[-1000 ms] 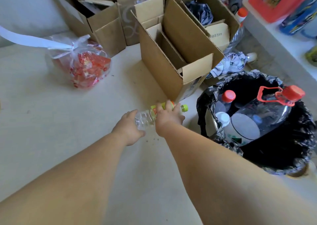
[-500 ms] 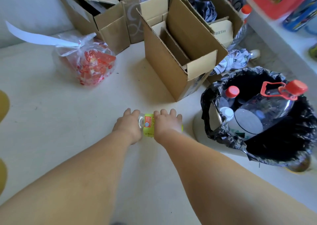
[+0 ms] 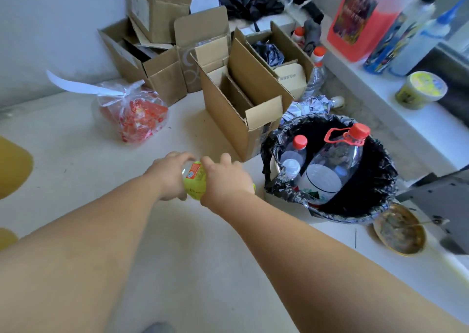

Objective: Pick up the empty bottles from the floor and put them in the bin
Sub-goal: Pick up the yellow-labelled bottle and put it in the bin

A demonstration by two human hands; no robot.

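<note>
Two hands hold one small bottle (image 3: 195,180) with a green and orange label, above the pale floor (image 3: 177,256). The left hand (image 3: 170,174) is wrapped around one end, and the right hand (image 3: 225,180) is wrapped around the other end, so the label shows between them. Just to the right sits the bin (image 3: 360,203) with a black bag inside. It already holds a big clear jug (image 3: 335,165) with a red cap and two smaller bottles.

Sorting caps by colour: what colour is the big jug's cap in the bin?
Red, on the big jug in the head view.
</note>
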